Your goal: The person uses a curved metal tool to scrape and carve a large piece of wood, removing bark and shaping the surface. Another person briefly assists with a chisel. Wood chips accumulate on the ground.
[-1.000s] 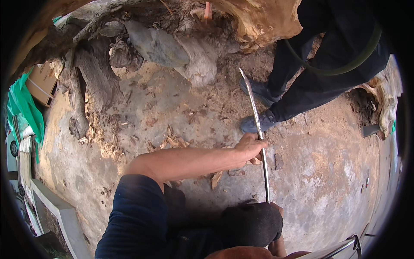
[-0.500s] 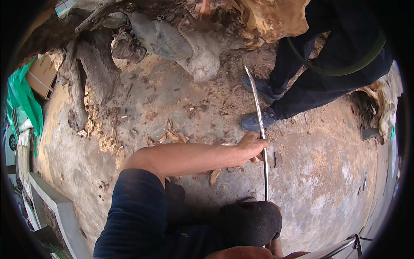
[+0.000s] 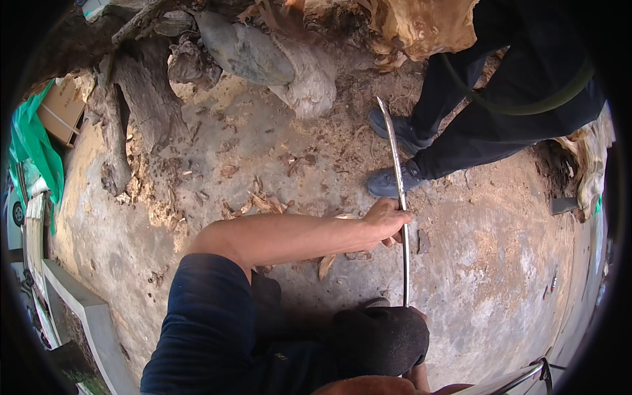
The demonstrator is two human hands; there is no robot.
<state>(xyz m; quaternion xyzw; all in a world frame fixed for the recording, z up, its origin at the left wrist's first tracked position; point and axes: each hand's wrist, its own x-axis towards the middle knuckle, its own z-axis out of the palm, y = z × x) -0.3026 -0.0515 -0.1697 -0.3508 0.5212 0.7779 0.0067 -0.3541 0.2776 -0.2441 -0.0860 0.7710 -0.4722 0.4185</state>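
My left hand [image 3: 387, 222] is closed around a long, slim metal bar [image 3: 397, 164]. The bar's narrow, slightly bent tip points away from me and stands in front of another person's dark shoes [image 3: 395, 181]. Its lower length runs back toward my bent knee [image 3: 385, 339], which hides the near end. My left forearm [image 3: 296, 236] reaches across from the left, below a dark blue sleeve [image 3: 204, 309]. Some skin shows beside and below the knee, but my right hand's fingers cannot be made out.
Large gnarled wood pieces [image 3: 309, 89] lie along the far side. Another person in dark trousers [image 3: 474, 148] stands at the far right, a green hose [image 3: 520, 108] across the legs. Wood chips [image 3: 260, 201] litter the concrete floor. Green sheeting [image 3: 39, 148] and a cardboard box [image 3: 62, 112] are far left.
The view has shifted slightly. My left hand keeps its grip, and the bar's tip sits a little higher and further right. The orange piece at the far edge appears further left.
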